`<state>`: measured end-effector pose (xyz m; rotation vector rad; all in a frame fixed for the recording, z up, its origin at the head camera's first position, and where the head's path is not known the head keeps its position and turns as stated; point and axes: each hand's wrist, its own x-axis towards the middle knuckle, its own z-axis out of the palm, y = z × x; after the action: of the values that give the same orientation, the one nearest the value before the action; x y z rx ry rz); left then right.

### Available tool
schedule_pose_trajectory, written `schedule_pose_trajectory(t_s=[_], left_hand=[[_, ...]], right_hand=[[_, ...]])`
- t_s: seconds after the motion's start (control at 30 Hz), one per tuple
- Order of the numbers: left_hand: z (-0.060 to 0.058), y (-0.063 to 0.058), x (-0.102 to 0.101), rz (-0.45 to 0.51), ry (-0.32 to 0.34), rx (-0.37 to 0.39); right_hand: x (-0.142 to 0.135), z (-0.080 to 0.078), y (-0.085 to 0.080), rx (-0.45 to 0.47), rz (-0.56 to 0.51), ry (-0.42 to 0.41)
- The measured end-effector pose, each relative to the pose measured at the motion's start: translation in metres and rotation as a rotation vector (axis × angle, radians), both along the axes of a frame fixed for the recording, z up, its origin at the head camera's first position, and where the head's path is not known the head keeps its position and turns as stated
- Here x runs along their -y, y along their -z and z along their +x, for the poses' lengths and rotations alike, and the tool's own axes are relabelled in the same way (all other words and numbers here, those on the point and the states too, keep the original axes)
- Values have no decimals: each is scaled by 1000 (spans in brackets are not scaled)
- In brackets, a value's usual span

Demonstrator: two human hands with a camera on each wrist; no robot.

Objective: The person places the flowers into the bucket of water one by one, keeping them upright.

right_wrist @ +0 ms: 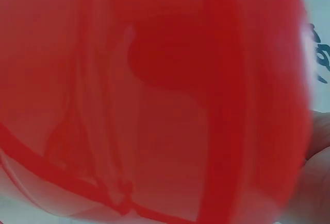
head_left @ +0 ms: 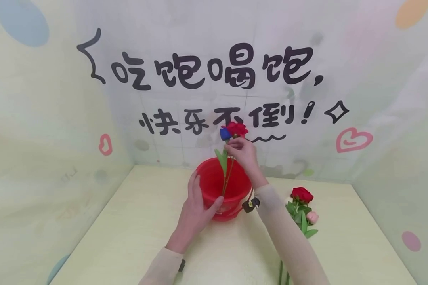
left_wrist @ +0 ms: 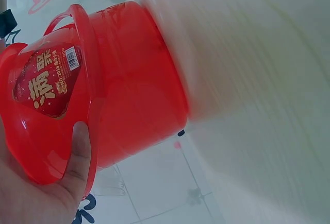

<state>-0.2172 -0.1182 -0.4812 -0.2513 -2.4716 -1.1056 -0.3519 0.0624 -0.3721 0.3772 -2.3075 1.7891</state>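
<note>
**A blue flower (head_left: 225, 134) and a red flower (head_left: 237, 128) held over a red bucket (left_wrist: 139, 74)**

The head view alone shows both blooms: the right hand (head_left: 243, 152) pinches them just below their heads, its fingers closed on the upper stems (head_left: 229, 174), whose lower ends reach down into the bucket's mouth. The left hand (head_left: 197, 211) grips the bucket's rim at the side nearest the person, thumb to the front, fingers along the left. The left wrist view adds what the head view barely gives: a dark red label (left_wrist: 49, 87) with gold characters and a white barcode (left_wrist: 72, 58), and the thumb lying on the rim below it. In the right wrist view the bucket's red wall fills nearly everything and hides the flowers; a bit of a hand shows at the right edge.

The bucket stands on the table (head_left: 128, 217). To its right lie a red rose (head_left: 302, 194), a pink bud (head_left: 312, 217) and green leaves (head_left: 304, 222), with the right sleeve (head_left: 294, 241) covering part of them. Behind is a pale sheet (head_left: 199, 23) with bold black characters (head_left: 240, 67) and pink hearts (head_left: 354, 139).

The bucket is smooth, glossy and plastic-looking, round with a flared rim; the held flowers have slender stems and a long, pointed green leaf (head_left: 221, 160).
</note>
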Motion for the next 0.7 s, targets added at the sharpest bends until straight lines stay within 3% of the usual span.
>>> schedule_pose_trajectory(t_s=[0.4,0.7], left_hand=[[-2,-1,1,-13,8,-27],[1,-2,1,-23,-12,-2]], right_hand=[[9,-13,4,11,41,13],[16,-17,7,20,87,45]])
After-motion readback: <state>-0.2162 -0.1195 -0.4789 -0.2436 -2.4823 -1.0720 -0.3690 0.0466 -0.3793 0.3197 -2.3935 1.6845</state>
